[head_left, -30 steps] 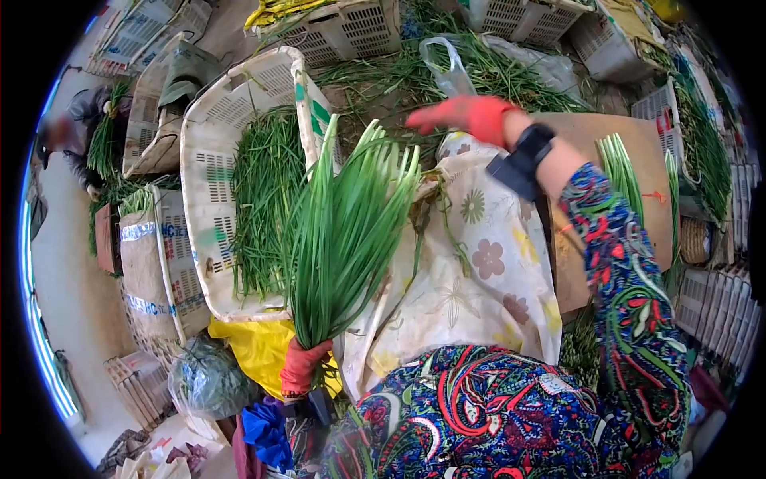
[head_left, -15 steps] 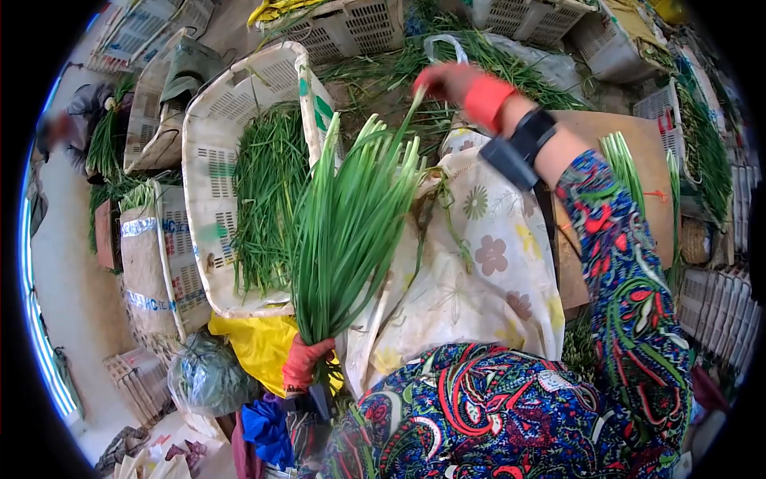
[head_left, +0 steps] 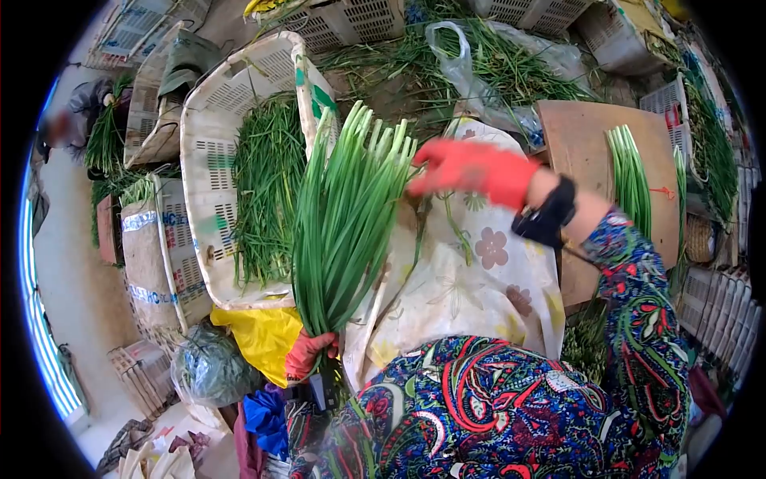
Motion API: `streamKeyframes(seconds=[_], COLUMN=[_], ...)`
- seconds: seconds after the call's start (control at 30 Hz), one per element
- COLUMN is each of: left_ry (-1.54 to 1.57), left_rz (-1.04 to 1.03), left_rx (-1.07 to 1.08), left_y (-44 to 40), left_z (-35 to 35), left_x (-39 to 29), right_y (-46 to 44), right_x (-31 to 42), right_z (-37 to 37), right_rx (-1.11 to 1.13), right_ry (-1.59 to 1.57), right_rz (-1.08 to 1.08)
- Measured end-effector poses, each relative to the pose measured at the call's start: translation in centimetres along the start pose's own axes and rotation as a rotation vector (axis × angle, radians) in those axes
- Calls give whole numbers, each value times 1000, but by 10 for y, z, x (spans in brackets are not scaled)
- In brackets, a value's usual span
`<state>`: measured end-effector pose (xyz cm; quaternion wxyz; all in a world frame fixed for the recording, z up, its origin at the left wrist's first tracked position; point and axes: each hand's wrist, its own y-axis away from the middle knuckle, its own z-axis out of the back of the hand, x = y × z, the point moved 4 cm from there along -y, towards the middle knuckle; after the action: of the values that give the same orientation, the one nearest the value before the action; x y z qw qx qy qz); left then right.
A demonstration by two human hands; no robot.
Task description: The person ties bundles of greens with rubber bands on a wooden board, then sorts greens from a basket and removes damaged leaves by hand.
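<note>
Left hand point(head_left: 309, 356) closed low; right hand point(head_left: 479, 170) higher, stretched leftward.

Yellow plastic sheet point(head_left: 259, 339) lies lower L, stuffed clear bag point(head_left: 211, 369) nr it, blue cloth point(head_left: 265, 419) below. Beige sack point(head_left: 149, 267) w/ blue lettering stands farther L; co-worker point(head_left: 86, 104) is upper L. White crate point(head_left: 343, 24) at top, sm. wicker basket point(head_left: 700, 238) far R.

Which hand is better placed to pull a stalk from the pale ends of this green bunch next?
Probably the right hand: it is close beside the pale ends of the green bunch, while the left hand is occupied, wrapped around the bunch's lower part.
</note>
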<state>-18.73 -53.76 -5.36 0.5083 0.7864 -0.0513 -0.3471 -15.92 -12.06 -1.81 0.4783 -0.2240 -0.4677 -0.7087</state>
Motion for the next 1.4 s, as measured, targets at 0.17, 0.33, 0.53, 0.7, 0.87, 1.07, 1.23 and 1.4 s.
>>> streamKeyframes(seconds=[0.17,0.33,0.53,0.7,0.87,1.07,1.23,1.4], left_ry=[-41,-40,-64,-102,-188,-316,-419,-458], left_rz=[-25,-32,-48,-43,-56,-86,-110,-189], left_rx=[-48,-76,-91,-134,-236,-292,-291,-285], left_y=[-1,-2,-5,1,13,13,14,19], left_z=[2,0,5,-3,-4,7,-1,5], left_x=[5,2,1,-13,-19,-24,-42,-38], right_y=[-38,48,21,-92,-116,-109,-89,-102], right_x=[2,101,91,-5,-28,-30,12,24], right_z=[-112,-71,117,60,0,74,19,-17], right_rx=[101,717,-341,-190,-333,-271,43,179], right_ry=[289,-648,-949,-267,-812,-525,280,274], right_rz=[269,52,683,93,9,104,408,220])
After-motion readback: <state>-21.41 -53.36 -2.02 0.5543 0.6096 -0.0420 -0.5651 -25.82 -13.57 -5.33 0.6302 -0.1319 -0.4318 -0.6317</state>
